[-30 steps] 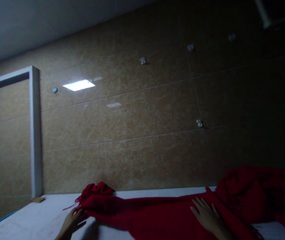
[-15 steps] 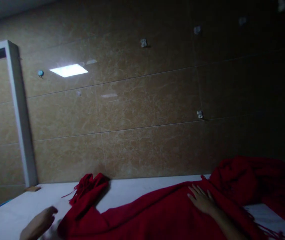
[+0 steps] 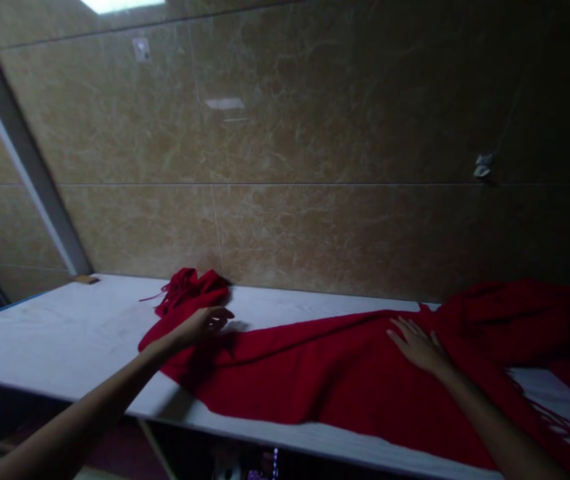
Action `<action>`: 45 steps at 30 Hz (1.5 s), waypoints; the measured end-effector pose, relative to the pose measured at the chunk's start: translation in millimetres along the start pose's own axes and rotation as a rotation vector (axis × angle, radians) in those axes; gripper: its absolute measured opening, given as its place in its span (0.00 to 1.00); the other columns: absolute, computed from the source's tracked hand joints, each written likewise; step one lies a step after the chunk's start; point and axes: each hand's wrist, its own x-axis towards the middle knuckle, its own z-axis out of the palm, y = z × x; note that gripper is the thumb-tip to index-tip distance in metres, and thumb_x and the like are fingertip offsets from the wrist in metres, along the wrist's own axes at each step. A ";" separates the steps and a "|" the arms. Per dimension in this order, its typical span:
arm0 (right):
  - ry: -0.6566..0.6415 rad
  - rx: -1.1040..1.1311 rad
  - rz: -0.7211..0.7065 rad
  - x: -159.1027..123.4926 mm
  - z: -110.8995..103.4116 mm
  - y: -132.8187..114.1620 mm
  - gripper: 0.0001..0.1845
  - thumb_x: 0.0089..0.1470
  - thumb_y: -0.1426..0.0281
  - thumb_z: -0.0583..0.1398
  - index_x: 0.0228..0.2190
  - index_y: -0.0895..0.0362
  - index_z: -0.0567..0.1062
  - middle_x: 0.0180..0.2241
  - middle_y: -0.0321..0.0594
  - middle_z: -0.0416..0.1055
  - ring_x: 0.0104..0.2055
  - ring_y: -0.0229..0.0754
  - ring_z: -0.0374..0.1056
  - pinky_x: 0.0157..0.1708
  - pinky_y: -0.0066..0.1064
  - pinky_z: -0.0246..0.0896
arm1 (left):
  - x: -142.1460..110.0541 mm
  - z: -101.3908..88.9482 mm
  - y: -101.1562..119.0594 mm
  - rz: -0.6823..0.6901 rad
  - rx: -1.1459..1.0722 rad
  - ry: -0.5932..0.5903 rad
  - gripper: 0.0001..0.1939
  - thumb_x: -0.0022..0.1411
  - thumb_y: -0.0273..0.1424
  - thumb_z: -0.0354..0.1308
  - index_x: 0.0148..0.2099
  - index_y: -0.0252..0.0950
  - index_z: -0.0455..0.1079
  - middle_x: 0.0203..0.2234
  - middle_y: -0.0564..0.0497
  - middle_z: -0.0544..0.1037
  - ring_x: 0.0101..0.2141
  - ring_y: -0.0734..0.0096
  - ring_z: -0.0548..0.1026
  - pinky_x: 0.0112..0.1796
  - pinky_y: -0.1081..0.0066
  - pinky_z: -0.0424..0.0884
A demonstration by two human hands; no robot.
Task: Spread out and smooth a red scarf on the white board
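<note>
A long red fringed scarf [image 3: 285, 380] lies stretched along the white tabletop, with a crumpled, tasselled end [image 3: 189, 290] bunched up at the left. My right hand [image 3: 419, 347] rests flat on the cloth toward the right, fingers spread. Over the scarf's left part, beside the bunched end, is my left hand [image 3: 209, 321]. Its fingers are loosely bent and apart, with no cloth visibly gripped, and a shadow falls on the scarf below it.
More heaped red cloth [image 3: 515, 320] lies at the right, with loose fringe near the front right. A marbled tile wall [image 3: 315, 227] stands behind the white table [image 3: 65, 333]. A small brown block [image 3: 86, 279] sits at the far left corner. Dark shelf space shows underneath.
The view has tipped downward, showing more of the table. My left hand has moved right and inward, from beside the scarf's left end to above it. My right hand stays flat on the cloth.
</note>
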 end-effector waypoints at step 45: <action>0.021 0.135 0.004 3.1 3.2 14.8 0.40 0.58 0.46 0.43 0.63 0.52 0.63 0.69 0.44 0.54 0.72 0.56 0.47 0.67 0.64 0.40 | 11.4 23.3 -18.9 -0.232 -0.281 0.017 0.30 0.51 0.58 0.63 0.41 0.36 0.78 0.36 0.47 0.82 0.37 0.59 0.78 0.38 0.67 0.75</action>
